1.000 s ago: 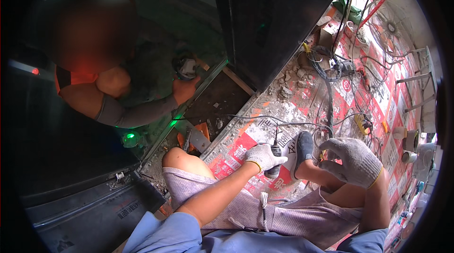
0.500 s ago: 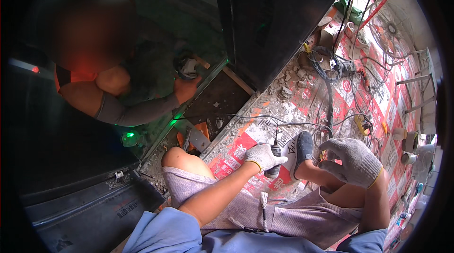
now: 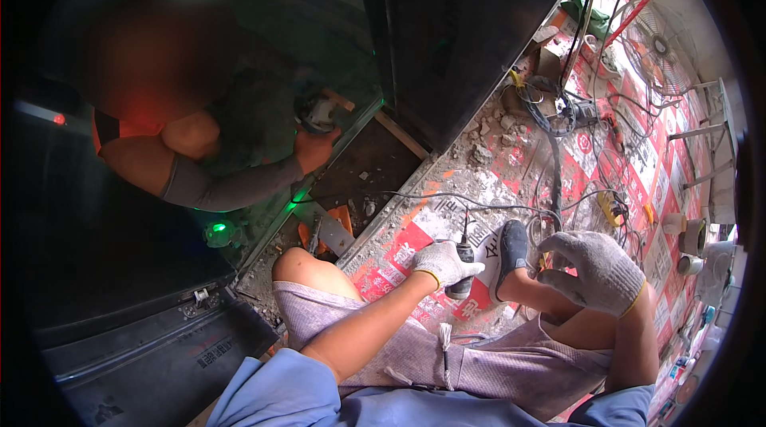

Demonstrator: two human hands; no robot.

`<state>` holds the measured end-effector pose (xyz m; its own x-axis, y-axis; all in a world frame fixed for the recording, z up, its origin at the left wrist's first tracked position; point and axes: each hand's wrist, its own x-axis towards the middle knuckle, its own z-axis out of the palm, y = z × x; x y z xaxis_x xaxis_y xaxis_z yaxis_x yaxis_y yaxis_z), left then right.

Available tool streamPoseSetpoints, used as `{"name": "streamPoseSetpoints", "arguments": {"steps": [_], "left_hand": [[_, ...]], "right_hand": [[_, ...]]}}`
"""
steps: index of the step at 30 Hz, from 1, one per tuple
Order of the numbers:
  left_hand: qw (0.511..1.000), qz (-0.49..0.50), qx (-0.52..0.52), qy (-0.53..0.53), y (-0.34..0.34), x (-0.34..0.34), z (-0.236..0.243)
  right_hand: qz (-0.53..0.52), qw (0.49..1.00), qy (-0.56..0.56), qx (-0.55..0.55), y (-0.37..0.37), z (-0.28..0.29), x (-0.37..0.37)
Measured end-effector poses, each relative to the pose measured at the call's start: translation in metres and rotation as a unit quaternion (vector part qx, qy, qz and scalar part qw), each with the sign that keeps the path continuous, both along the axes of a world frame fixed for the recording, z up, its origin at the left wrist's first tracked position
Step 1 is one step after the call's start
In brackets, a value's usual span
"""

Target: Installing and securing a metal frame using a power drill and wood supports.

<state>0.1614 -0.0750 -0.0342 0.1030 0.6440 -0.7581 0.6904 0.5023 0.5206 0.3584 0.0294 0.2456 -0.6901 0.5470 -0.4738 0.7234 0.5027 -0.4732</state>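
My left hand (image 3: 445, 266), in a pale knit glove, is closed around a dark cordless drill (image 3: 465, 253). The drill's long thin bit points away from me, and the glove hides part of its body. Over my bent leg, my right hand (image 3: 597, 274), gloved alike, hangs with fingers curved and apart; I see nothing in it. A dark shoe (image 3: 514, 255) on my foot lies between the two hands. At the left, another person's hand (image 3: 313, 150) grips what looks like an angle grinder (image 3: 321, 116) beside a door-frame sill.
Dark door panels (image 3: 471, 28) stand ahead. A green-glowing laser level (image 3: 219, 232) sits at the left. Rubble (image 3: 481, 156) and a black cable (image 3: 495, 206) lie on the red-and-white floor covering (image 3: 411, 243). A power tool (image 3: 586, 113), yellow socket block (image 3: 612, 208) and fan (image 3: 658, 45) are at the right.
Both my hands and the drill stay practically where they were. The view shifts very slightly; the other person's head tilts a little.
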Motion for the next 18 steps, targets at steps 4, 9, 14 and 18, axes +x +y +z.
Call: {"name": "streamPoseSetpoints", "arguments": {"steps": [4, 9, 14, 18], "left_hand": [[1.000, -0.001, 0.000, 0.008, 0.000, 0.001, -0.001], [1.000, 0.001, 0.016, -0.001, -0.001, -0.001, 0.000], [1.000, 0.005, 0.009, -0.001, 0.000, -0.002, 0.006], [1.000, 0.006, 0.014, 0.005, 0.000, -0.002, 0.010]], "right_hand": [[0.000, 1.000, 0.002, 0.000, 0.000, 0.001, 0.001], [-0.001, 1.000, -0.006, -0.004, 0.001, 0.000, 0.001], [0.001, 1.000, -0.003, -0.005, 0.001, 0.001, 0.001], [0.008, 1.000, 0.002, 0.006, 0.000, 0.002, 0.002]]}}
